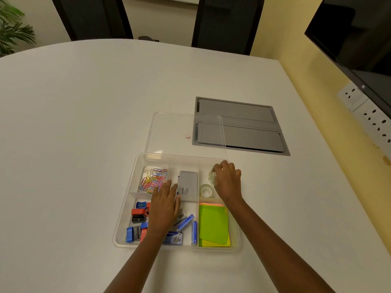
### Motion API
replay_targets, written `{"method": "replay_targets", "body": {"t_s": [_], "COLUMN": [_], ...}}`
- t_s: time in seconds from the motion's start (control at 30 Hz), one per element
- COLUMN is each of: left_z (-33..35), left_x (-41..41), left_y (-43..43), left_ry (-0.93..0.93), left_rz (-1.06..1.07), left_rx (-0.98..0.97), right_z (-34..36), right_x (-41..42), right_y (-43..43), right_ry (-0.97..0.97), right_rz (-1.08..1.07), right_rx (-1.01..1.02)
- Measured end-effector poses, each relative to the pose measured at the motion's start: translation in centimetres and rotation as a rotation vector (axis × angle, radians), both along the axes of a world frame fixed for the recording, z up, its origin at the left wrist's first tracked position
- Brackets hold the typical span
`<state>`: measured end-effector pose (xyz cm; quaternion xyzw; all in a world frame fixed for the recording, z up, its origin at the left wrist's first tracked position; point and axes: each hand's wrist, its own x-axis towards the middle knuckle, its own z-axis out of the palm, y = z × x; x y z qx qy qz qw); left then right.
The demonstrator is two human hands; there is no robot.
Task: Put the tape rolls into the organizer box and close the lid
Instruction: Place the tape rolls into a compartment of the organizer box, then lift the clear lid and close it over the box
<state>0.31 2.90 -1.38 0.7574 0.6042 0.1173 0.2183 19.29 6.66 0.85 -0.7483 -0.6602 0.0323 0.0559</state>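
The right hand point(227, 180) reaches into the box's point(124, 220) far right compartment, fingers point(220, 167) curled around a clear tape roll point(211, 175). Another roll point(206, 190) lies just nearer. The left hand point(165, 206) hovers flat, fingers spread. The lid point(184, 132) lies open behind on the surface point(84, 123).

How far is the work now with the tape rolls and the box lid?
One tape roll already lies in the top right compartment of the organizer box. The right hand is setting a second tape roll into the same compartment, fingers around it. The left hand rests flat over the middle of the box. The clear lid lies open behind the box, so closing it remains.
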Motion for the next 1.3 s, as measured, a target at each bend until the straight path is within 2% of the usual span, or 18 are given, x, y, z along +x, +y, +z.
{"method": "replay_targets", "body": {"t_s": [0.07, 0.23, 0.5, 0.67, 0.83, 0.93, 1.03, 1.2, 1.3], "left_z": [-0.2, 0.2, -0.1, -0.5, -0.4, 0.2, 0.2, 0.2, 0.3], "left_x": [0.0, 0.0, -0.1, -0.2, -0.4, -1.5, -3.5, -7.1, -8.1], "left_y": [0.1, -0.1, 0.0, 0.0, -0.1, -0.5, -0.6, 0.0, -0.1], "left_ry": [-0.003, -0.01, -0.033, 0.022, -0.137, -0.191, -0.101, 0.055, -0.016], "left_rz": [0.003, 0.007, 0.001, -0.003, -0.007, 0.008, 0.08, 0.256, 0.274], "left_rx": [0.006, 0.008, 0.033, 0.002, 0.045, 0.047, 0.095, 0.104, 0.038], "right_z": [-0.2, -1.3, -2.1, -1.8, -1.2, -1.2, -1.3, -1.6, -1.6], "right_x": [0.2, 0.4, 1.3, 1.4, 1.5, 1.3, 0.6, -0.5, -0.6], "right_y": [0.5, 1.9, 2.3, 2.1, -0.5, -3.1, -5.6, -8.1, -8.2], "right_ry": [-0.071, -0.109, -0.035, -0.009, 0.126, 0.327, 0.505, 0.561, 0.602], "right_rz": [-0.004, 0.01, 0.051, 0.058, -0.041, -0.153, -0.242, -0.346, -0.386], "right_rx": [-0.026, -0.179, -0.149, -0.156, -0.053, -0.004, 0.016, 0.008, 0.017]}}
